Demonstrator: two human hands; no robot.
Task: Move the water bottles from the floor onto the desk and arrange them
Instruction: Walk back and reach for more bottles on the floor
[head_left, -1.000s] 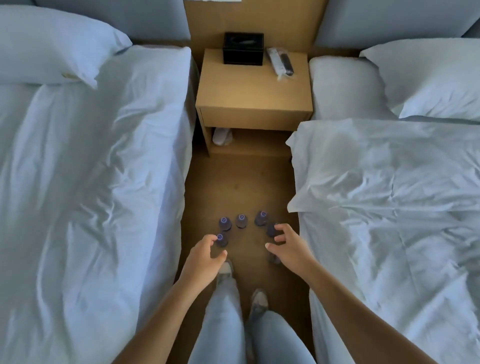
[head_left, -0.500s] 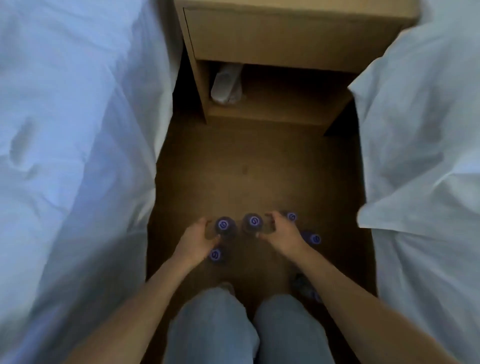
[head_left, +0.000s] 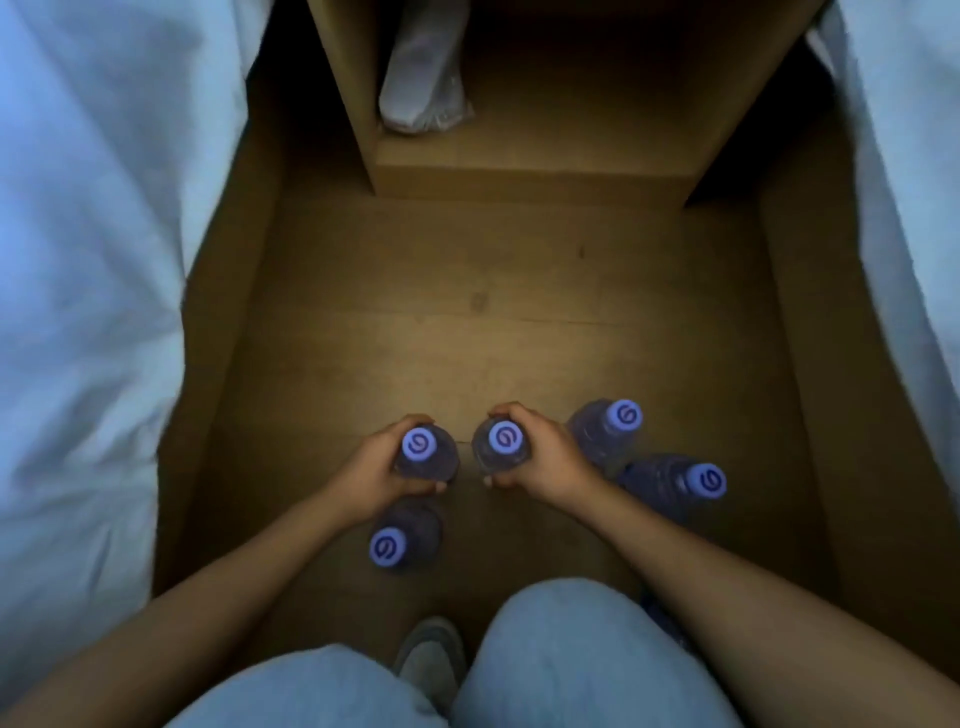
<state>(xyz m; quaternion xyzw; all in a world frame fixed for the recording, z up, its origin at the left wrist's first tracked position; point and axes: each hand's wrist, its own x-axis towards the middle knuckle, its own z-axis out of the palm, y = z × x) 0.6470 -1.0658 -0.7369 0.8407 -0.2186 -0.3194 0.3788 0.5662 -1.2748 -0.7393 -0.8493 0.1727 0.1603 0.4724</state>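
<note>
Several clear water bottles with purple caps stand on the wooden floor between two beds. My left hand is wrapped around one bottle. Beside it, my right hand grips a second bottle. A third bottle stands just below my left hand. Two more bottles stand to the right of my right hand. Another bottle is mostly hidden behind my right forearm. The desk's top is out of view.
White bedding hangs on the left and on the right. The nightstand's lower shelf is ahead, with a wrapped white item on it. My knees in light jeans and a shoe fill the bottom.
The view dropped much closer to the floor as I crouched. Both hands went from hovering over the caps to closing around the two middle bottles.
</note>
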